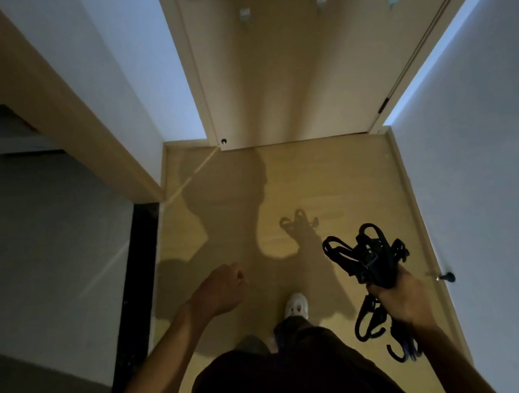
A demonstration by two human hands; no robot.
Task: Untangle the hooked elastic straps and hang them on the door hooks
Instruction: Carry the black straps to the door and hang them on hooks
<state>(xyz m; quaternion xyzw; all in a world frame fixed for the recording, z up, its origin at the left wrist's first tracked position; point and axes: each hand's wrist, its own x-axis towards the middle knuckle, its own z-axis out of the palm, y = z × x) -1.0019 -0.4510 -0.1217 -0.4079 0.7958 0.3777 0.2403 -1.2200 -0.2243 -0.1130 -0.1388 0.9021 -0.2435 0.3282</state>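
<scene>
Person faces a closed door (283, 75), tangled strap bundle in one hand.
The right hand (397, 296) grips the black hooked elastic straps (366, 256) in a fist. Loops and hooks stick out above the fingers and more hang below the wrist, low at the right near the wall. The left hand (223, 289) is held out front with fingers curled in, holding nothing. Small door hooks (245, 15) sit high on the door, well apart from the straps. A white shoe (296, 305) is on the wood floor (333, 178).
</scene>
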